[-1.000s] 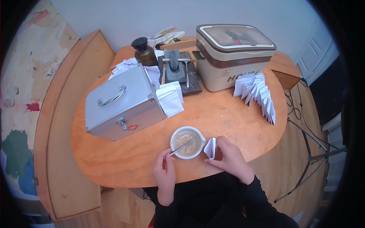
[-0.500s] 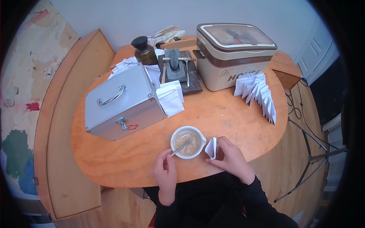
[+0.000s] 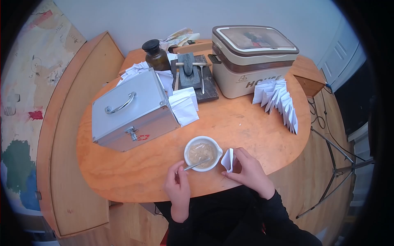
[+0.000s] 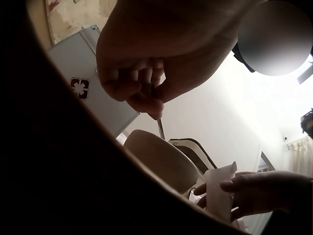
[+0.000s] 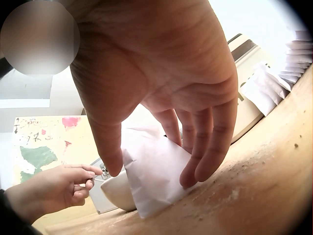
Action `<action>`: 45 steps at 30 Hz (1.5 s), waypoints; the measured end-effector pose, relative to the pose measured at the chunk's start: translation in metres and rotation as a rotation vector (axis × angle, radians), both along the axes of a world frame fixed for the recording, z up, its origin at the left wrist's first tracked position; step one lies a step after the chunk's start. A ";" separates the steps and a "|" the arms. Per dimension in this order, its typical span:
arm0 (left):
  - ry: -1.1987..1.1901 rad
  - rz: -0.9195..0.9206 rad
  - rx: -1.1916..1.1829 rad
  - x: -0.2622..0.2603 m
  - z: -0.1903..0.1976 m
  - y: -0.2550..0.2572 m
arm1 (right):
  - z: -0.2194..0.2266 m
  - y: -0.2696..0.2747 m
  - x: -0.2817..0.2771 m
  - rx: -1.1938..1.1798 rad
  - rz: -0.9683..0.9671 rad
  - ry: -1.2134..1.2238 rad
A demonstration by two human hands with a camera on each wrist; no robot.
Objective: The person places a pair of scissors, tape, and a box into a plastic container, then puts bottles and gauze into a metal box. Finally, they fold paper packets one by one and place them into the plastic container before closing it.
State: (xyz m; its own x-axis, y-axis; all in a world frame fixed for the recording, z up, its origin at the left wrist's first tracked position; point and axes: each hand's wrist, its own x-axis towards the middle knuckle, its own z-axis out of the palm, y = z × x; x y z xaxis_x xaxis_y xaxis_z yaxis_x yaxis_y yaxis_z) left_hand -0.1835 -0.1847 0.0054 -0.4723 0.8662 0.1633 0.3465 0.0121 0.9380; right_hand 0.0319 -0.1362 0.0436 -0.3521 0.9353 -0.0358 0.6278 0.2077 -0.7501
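Observation:
My left hand (image 3: pixel 178 188) pinches the handle of a thin metal spoon (image 3: pixel 196 165), whose tip lies in the powder (image 3: pixel 200 152) of a white, spouted mortar (image 3: pixel 187 146). The powder is greyish tan. Just right of the spout, my right hand (image 3: pixel 251 171) holds a folded white paper packet (image 3: pixel 227 160) upright between thumb and fingers, its mouth spread. In the right wrist view the lower edge of the packet (image 5: pixel 156 181) is close to the tabletop. The left wrist view shows the outside of the mortar (image 4: pixel 156 159), with its contents hidden.
A silver metal case (image 3: pixel 123 115) stands at the left, beside folded papers (image 3: pixel 183 107). Behind are a brown glass jar (image 3: pixel 156 55) and a dark stone slab (image 3: pixel 208 91) with tools. A beige lidded box (image 3: pixel 234 78) stands at the back right, near a row of paper packets (image 3: pixel 279 102).
The spoon's tip has swung through the powder toward the near side of the mortar. My right hand and the packet have hardly moved.

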 end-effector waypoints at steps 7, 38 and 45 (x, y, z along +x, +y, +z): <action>-0.015 -0.020 -0.003 0.001 0.006 -0.003 | 0.005 0.001 -0.003 -0.045 0.009 -0.027; 0.101 -0.060 0.104 -0.021 0.006 0.009 | 0.010 0.014 0.005 -0.062 0.049 -0.013; 0.085 -0.062 0.098 -0.023 0.008 0.007 | 0.008 0.021 0.002 -0.047 0.080 0.011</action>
State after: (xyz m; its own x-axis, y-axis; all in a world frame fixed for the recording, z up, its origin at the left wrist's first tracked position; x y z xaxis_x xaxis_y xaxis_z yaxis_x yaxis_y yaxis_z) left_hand -0.2063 -0.1774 0.0132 -0.3995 0.8709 0.2861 0.4223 -0.1022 0.9007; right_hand 0.0340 -0.1150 0.0516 -0.4259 0.9017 -0.0746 0.6026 0.2213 -0.7668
